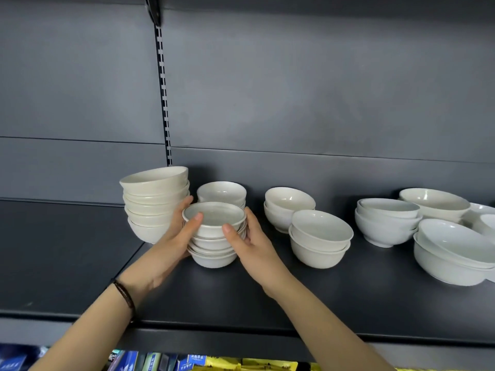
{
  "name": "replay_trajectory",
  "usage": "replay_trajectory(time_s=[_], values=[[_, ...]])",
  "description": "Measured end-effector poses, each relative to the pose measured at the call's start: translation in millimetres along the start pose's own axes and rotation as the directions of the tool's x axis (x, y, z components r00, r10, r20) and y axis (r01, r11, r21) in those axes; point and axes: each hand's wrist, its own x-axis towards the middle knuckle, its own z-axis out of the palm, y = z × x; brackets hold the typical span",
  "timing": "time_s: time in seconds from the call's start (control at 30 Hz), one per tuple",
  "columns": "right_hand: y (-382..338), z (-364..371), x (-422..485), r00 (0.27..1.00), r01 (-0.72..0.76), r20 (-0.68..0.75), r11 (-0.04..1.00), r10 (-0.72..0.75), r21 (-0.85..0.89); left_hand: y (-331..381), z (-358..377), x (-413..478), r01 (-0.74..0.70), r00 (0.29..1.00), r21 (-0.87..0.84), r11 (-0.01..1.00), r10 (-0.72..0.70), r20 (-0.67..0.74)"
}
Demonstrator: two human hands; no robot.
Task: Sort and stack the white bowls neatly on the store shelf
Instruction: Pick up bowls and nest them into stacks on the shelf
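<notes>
Head view: bowl stack (213, 238) upright, vertical.

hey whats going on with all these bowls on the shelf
A person is sorting white bowls on a dark shelf. The left hand and right hand grip a small stack from either side, thumbs over the top rim; it seems to rest on the shelf. A taller stack leans just to its left, another short stack sits behind, and looser piles lie to the right.
</notes>
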Motion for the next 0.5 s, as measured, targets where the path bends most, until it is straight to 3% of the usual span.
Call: replay_trajectory(time_s=[0.4, 0.5], values=[[-0.5, 5.9, 4.7, 0.998, 0.033, 0.054, 0.998, -0.035, 0.051, 1.7, -2.9, -10.6, -0.041, 0.998, -0.005, 0.999, 0.041, -0.054], [-6.3, -2.8, 8.1, 0.997, -0.04, 0.071, 0.999, 0.039, 0.009, 2.1, -2.4, -11.2, -0.052, 0.996, 0.002, 0.999, 0.052, -0.068]])
